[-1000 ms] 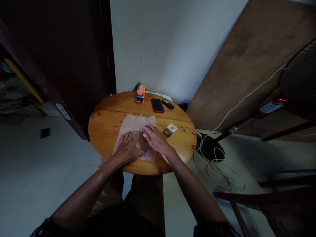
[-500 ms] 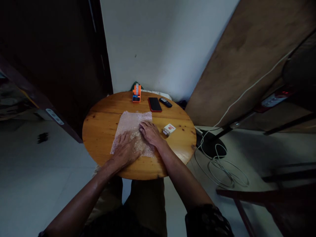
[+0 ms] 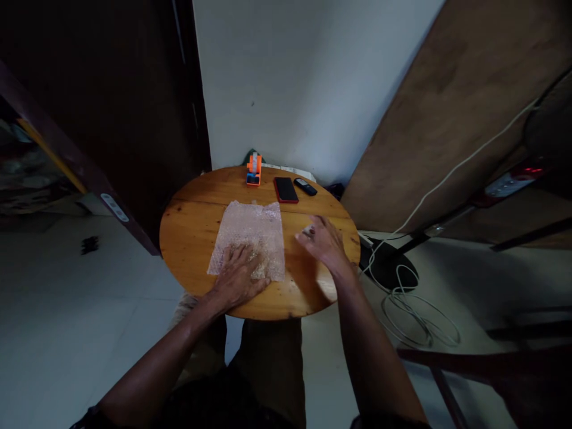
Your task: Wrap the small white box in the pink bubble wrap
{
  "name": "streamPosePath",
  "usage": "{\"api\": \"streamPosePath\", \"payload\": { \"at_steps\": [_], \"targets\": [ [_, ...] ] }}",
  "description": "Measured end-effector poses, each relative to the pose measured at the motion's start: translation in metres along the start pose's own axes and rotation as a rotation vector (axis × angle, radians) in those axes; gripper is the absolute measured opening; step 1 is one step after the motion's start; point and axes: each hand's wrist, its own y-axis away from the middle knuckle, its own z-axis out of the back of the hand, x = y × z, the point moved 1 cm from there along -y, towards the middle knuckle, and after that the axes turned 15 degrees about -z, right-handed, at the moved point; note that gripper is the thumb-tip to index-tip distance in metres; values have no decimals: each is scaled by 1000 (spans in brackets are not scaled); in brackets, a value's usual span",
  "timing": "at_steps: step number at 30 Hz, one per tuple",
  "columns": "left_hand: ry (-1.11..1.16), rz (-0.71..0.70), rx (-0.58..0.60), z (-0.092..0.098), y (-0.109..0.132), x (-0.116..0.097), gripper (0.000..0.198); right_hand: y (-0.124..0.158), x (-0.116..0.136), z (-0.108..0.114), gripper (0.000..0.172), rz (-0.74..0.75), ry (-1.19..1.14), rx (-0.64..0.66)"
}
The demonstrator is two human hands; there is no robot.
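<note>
A sheet of bubble wrap [image 3: 252, 223] lies flat on the round wooden table [image 3: 187, 238]. My left hand [image 3: 239, 274] rests on its lower part, palm down with the fingers spread. To the right of the sheet, my right hand [image 3: 325, 241] is curled over a small white box [image 3: 308, 230]. Thumb and fingers are on either side of the box, and the hand covers most of it. How firmly it grips does not show.
An orange and blue tape dispenser [image 3: 254, 170] stands at the table's far edge. Near it lie a black phone-like slab with red edges [image 3: 286, 189] and a dark handset [image 3: 305, 186]. A loose pale cable [image 3: 415, 316] coils on the floor at the right.
My right hand has left the bubble wrap and moved right to the small white box. My left hand stays on the sheet. The view has shifted slightly.
</note>
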Motion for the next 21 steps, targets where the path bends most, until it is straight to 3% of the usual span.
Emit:
{"api": "streamPosePath", "payload": {
  "at_steps": [4,7,11,15,21],
  "targets": [
    [-1,-2,-24,-1,0,-2,57,5,-34,1,52,-115,-11,111],
    [5,-3,-34,1,0,-4,57,11,-34,0,48,-111,-121,90],
    [11,22,-79,9,7,1,57,22,-5,2,53,48,-325,65],
    [-43,155,-145,19,20,16,37,34,35,-3,57,243,-448,199],
    [-60,168,-173,18,29,27,32,35,67,-37,62,394,-369,392]
  ]
}}
